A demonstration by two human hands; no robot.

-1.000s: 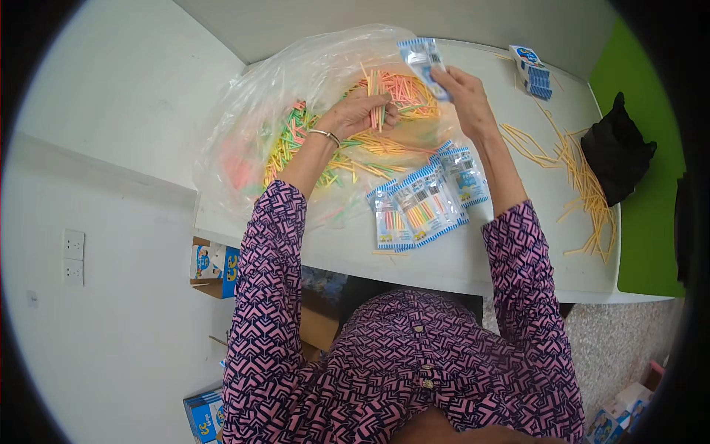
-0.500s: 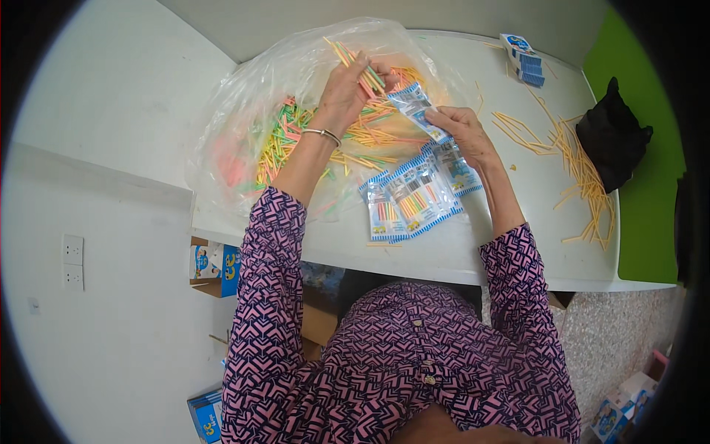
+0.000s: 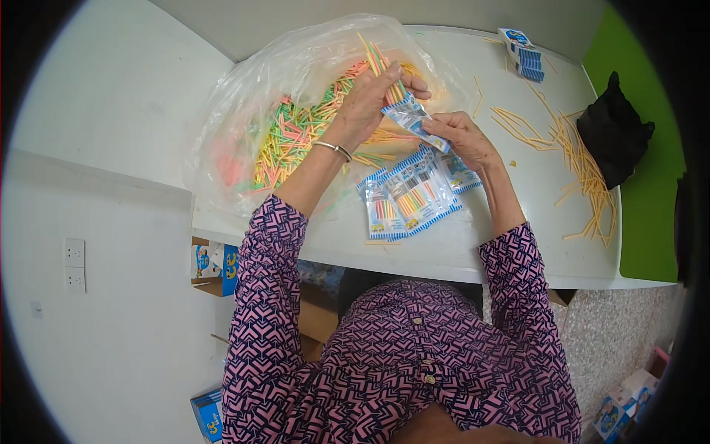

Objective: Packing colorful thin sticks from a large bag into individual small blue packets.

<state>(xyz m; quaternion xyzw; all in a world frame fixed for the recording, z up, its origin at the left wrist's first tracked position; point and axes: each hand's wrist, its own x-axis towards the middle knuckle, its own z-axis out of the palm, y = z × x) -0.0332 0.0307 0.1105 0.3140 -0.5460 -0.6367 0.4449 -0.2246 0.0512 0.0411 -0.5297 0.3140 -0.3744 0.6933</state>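
My left hand [image 3: 370, 102] grips a small bundle of thin coloured sticks [image 3: 379, 62], pink, yellow and green. Their lower ends are at the mouth of a small blue and clear packet [image 3: 409, 115]; how far they reach inside is partly hidden by my fingers. Pinched at its lower part, the packet is in my right hand [image 3: 464, 138]. Just below lie several filled packets [image 3: 409, 197] overlapping on the white table, with coloured sticks showing through. Under and behind my left hand spreads a large clear plastic bag [image 3: 244, 111] full of loose sticks [image 3: 292, 140].
At the right, yellow sticks [image 3: 588, 174] lie scattered next to a black cloth-like bundle [image 3: 615, 137]. A stack of blue and white cards or packets [image 3: 523, 55] stands at the back right. Below the table's left edge are blue boxes [image 3: 228, 268]. A green panel [image 3: 643, 200] bounds the right side.
My left hand has moved right with the bundle, bringing the sticks' lower ends to the packet's mouth. My right hand has lowered slightly with the packet.
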